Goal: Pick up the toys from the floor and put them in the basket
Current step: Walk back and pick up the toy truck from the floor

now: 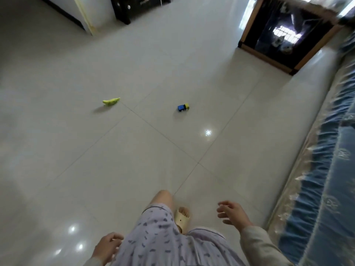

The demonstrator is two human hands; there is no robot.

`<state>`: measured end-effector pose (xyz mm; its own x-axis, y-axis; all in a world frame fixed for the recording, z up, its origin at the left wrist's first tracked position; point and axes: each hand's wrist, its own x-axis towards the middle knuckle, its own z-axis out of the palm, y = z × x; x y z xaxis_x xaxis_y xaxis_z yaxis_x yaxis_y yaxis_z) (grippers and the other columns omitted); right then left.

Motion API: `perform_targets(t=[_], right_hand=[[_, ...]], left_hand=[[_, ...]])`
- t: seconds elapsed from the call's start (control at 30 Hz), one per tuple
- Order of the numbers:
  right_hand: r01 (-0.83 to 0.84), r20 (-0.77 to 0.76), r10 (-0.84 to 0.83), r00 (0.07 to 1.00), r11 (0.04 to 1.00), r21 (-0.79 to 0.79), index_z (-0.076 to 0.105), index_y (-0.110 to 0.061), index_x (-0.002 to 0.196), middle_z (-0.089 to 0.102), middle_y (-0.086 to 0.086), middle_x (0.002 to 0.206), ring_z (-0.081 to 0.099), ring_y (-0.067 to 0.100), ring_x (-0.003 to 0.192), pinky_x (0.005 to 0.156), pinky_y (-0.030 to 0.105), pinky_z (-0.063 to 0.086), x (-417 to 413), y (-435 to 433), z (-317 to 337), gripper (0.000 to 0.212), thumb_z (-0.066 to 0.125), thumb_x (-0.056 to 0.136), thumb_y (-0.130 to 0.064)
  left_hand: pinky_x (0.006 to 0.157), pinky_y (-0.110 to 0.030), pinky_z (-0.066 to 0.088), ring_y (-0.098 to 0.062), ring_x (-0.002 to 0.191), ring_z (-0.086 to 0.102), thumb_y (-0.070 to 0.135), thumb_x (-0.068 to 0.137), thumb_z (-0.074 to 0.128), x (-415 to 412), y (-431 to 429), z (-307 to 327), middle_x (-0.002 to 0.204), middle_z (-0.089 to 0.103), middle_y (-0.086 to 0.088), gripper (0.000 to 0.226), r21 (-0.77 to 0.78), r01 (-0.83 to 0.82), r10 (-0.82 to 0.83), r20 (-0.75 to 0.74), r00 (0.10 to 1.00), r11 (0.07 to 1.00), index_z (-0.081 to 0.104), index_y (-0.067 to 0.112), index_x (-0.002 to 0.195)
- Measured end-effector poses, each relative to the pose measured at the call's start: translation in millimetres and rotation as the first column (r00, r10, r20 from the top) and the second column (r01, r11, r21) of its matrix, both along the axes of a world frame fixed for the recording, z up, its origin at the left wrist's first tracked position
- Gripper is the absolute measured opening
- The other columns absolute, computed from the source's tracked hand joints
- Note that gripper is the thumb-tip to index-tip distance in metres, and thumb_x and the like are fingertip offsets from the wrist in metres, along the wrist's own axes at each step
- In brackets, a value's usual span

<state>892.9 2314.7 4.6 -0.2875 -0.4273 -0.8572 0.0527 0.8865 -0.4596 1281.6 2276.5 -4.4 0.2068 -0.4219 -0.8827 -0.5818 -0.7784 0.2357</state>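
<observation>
Two toys lie on the pale tiled floor ahead of me. A small blue and yellow toy truck (183, 107) sits near the middle. A yellow-green toy crocodile (111, 101) lies to its left. My left hand (107, 246) hangs at the bottom beside my leg, fingers loosely curled and holding nothing. My right hand (232, 213) is at the lower right with its fingers spread and empty. Both hands are far from the toys. No basket is in view.
A sofa with a blue patterned cover (326, 169) runs along the right edge. A dark glass-topped table with a wooden frame (284, 35) stands at the back right. Dark furniture (134, 8) and a wall corner (84, 16) stand at the back left.
</observation>
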Motion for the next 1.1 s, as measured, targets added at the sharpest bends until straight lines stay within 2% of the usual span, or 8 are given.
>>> perform_targets(t=[0.13,0.3,0.37,0.47,0.6,0.67,0.9,1.1], right_hand=[[-0.07,0.003,0.07,0.998,0.998,-0.003,0.056,-0.007,0.097,0.058,0.006,0.075,0.053,0.017,0.061,0.054,0.023,0.037,-20,-54,-3,0.011,0.047,0.092,-0.003],[-0.03,0.032,0.028,0.999,0.998,0.055,0.057,-0.006,0.098,0.059,0.007,0.078,0.055,0.018,0.064,0.056,0.025,0.041,-40,-116,-14,0.011,0.047,0.093,-0.006],[0.071,0.052,-0.076,0.996,0.993,0.098,0.057,-0.005,0.098,0.058,0.009,0.077,0.054,0.019,0.063,0.056,0.026,0.041,-50,-139,-15,0.012,0.046,0.094,-0.005],[0.298,0.038,-0.306,0.951,0.944,0.139,0.058,-0.005,0.094,0.059,0.012,0.077,0.056,0.024,0.065,0.059,0.029,0.042,-69,-173,-14,0.013,0.046,0.094,-0.006],[0.39,0.007,-0.395,0.919,0.911,0.137,0.058,-0.007,0.095,0.059,0.012,0.079,0.056,0.024,0.068,0.062,0.031,0.041,-87,-224,-13,0.012,0.045,0.095,-0.009],[0.41,-0.014,-0.413,0.911,0.899,0.155,0.058,-0.008,0.089,0.059,0.012,0.079,0.056,0.025,0.067,0.062,0.03,0.041,-93,-245,-12,0.012,0.047,0.094,-0.009],[0.272,-0.021,-0.273,0.962,0.942,0.195,0.058,-0.011,0.084,0.061,0.009,0.08,0.056,0.022,0.068,0.062,0.029,0.042,-125,-345,-20,0.016,0.047,0.095,-0.012],[0.047,-0.01,-0.046,0.999,0.98,0.193,0.055,-0.011,0.082,0.057,0.007,0.072,0.052,0.018,0.06,0.053,0.023,0.037,-147,-457,-32,0.014,0.048,0.093,-0.009]], left_hand=[[0.059,-0.024,0.039,-0.023,0.068,0.052,-0.004,0.084,0.054,-26,-48,-9,0.085,0.065,-0.018,0.013,0.018,-0.068,0.068,-0.016,0.998,0.998,0.065,-0.001,0.079],[0.057,-0.023,0.031,-0.021,0.058,0.046,-0.002,0.088,0.048,-70,-150,-28,0.079,0.057,-0.017,0.014,0.033,-0.087,0.089,-0.083,0.993,0.996,0.06,0.001,0.083],[0.058,-0.025,0.034,-0.023,0.063,0.048,-0.003,0.088,0.047,-86,-201,-31,0.083,0.059,-0.019,0.014,-0.003,-0.072,0.071,-0.109,0.991,0.997,0.061,-0.001,0.087],[0.068,-0.027,0.04,-0.025,0.071,0.053,-0.003,0.086,0.049,-109,-267,-26,0.087,0.063,-0.019,0.015,-0.047,-0.014,0.009,-0.11,0.994,0.999,0.064,-0.001,0.088],[0.045,-0.021,0.04,-0.02,0.058,0.052,-0.001,0.085,0.05,-143,-350,-8,0.081,0.061,-0.013,0.017,-0.072,0.087,-0.097,-0.15,0.984,0.994,0.06,0.01,0.078],[0.047,-0.022,0.035,-0.017,0.055,0.05,0.001,0.086,0.049,-158,-389,4,0.082,0.06,-0.011,0.015,-0.086,0.124,-0.137,-0.17,0.976,0.989,0.058,0.011,0.081],[0.053,-0.023,0.032,-0.017,0.058,0.05,0.002,0.088,0.046,-197,-492,7,0.078,0.06,-0.009,0.014,-0.184,0.013,-0.058,-0.24,0.969,0.983,0.058,0.01,0.086],[0.044,-0.018,0.038,-0.019,0.053,0.048,-0.001,0.086,0.049,-212,-517,-15,0.078,0.059,-0.013,0.013,-0.066,0.013,-0.022,-0.138,0.99,0.998,0.059,0.007,0.084]])
